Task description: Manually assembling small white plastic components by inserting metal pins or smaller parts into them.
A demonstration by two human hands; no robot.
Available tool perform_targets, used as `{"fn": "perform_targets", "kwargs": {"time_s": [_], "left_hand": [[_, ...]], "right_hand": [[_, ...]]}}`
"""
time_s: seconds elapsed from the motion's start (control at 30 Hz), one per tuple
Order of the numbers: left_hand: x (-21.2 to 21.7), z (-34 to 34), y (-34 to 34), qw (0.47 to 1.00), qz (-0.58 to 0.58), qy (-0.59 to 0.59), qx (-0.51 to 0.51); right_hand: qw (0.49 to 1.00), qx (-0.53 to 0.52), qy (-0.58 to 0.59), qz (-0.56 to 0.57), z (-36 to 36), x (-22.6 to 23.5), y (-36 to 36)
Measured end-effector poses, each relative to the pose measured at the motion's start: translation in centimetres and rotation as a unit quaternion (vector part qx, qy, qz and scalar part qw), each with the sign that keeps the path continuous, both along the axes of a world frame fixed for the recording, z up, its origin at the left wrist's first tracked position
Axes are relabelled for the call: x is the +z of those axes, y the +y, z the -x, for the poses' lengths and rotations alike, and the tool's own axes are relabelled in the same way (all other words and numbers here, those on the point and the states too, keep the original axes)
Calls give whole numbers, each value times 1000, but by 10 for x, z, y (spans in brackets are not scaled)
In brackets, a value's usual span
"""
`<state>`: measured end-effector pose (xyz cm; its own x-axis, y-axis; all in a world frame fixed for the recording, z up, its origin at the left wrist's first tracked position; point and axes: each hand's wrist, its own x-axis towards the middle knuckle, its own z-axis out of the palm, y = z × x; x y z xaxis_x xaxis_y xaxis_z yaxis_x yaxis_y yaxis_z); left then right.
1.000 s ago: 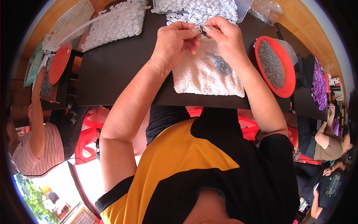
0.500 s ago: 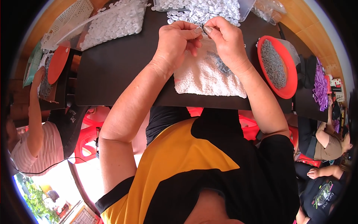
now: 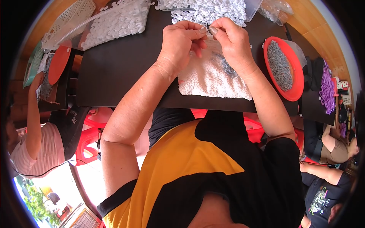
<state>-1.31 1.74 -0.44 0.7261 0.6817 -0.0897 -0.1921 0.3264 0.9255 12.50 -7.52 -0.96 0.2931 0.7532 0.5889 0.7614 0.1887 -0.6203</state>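
Over the far edge of a pale towel, my left hand and my right hand meet almost fingertip to fingertip. Thumb and forefinger of the left are pinched, with a small white bit showing at their tips, too small to make out. My right thumb and forefinger also press together; what they hold, if anything, is hidden. Small grey metal pieces, like screws, lie on the towel beside my right wrist. Just beyond the hands spreads a heap of small white oval pieces, some spilling from a clear container.
A red oval dish of grey screw-like pieces stands at the right on the dark table. Far left lies a clear bag of white pieces. Purple pieces sit farther right. Other people sit at both sides.
My hands keep nearly the same pinch, shifted very slightly. At the lower right, a co-worker's arm and body have moved; at the left, another person's hand has shifted slightly.
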Motion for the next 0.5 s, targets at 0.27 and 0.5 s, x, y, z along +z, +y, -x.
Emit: {"fn": "perform_targets", "kwargs": {"time_s": [0.27, 0.5], "left_hand": [[-1, -1, -2, 1000, -18, 3, 11], [0, 0, -3, 1000, -22, 14, 17]], "right_hand": [[1000, 3, -2, -4, -1, -1, -1], [1000, 4, -1, -5, 0, 0, -1]]}}
